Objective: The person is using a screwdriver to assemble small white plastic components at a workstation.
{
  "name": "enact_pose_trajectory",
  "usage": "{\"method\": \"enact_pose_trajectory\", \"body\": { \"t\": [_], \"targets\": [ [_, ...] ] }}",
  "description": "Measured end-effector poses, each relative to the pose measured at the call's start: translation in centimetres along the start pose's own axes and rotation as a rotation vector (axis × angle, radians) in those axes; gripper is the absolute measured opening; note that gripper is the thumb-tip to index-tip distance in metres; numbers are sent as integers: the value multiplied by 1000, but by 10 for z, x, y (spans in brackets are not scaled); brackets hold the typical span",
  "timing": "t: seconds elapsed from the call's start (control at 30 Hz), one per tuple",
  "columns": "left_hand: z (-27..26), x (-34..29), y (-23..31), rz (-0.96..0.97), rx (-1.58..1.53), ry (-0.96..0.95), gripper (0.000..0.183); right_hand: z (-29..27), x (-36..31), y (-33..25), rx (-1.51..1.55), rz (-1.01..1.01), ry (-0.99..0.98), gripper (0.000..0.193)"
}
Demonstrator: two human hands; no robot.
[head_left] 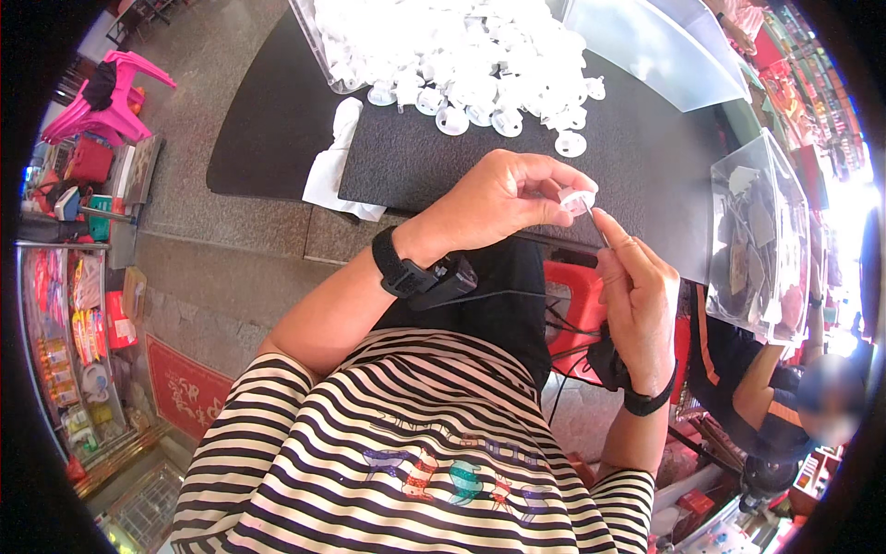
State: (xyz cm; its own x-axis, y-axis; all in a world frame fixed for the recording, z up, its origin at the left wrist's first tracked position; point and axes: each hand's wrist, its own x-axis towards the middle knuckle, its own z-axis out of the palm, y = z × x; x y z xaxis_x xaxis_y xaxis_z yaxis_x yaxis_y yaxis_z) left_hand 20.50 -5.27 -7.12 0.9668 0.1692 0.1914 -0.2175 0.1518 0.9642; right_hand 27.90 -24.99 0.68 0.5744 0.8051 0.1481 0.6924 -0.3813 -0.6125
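Between the thumb and fingers of my left hand is a small round white plastic part, held up over the table's near edge. My right hand pinches a thin metal tool, whose tip meets the white part; its exact kind cannot be made out. Beyond my hands, a large heap of similar white plastic parts covers the far side of the dark table. One loose white disc lies a little apart from the heap, nearest to my left hand.
A clear plastic box with flat pieces stands at the table's right edge. Behind it is a translucent bin. White tissue lies at the left edge. A red stool is below the table. Another person is at the right.
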Motion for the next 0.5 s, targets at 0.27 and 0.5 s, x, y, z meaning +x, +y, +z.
{"method": "enact_pose_trajectory", "body": {
  "t": [0.27, 0.5],
  "targets": [
    [2, 0, 0, 54, 29, 9, 31, -5, 4, -2, -52, -51, -27, 33],
    [2, 0, 1, 62, 48, 5, 31, -7, 3, -4, -163, -71, -18, 32]
  ]
}}
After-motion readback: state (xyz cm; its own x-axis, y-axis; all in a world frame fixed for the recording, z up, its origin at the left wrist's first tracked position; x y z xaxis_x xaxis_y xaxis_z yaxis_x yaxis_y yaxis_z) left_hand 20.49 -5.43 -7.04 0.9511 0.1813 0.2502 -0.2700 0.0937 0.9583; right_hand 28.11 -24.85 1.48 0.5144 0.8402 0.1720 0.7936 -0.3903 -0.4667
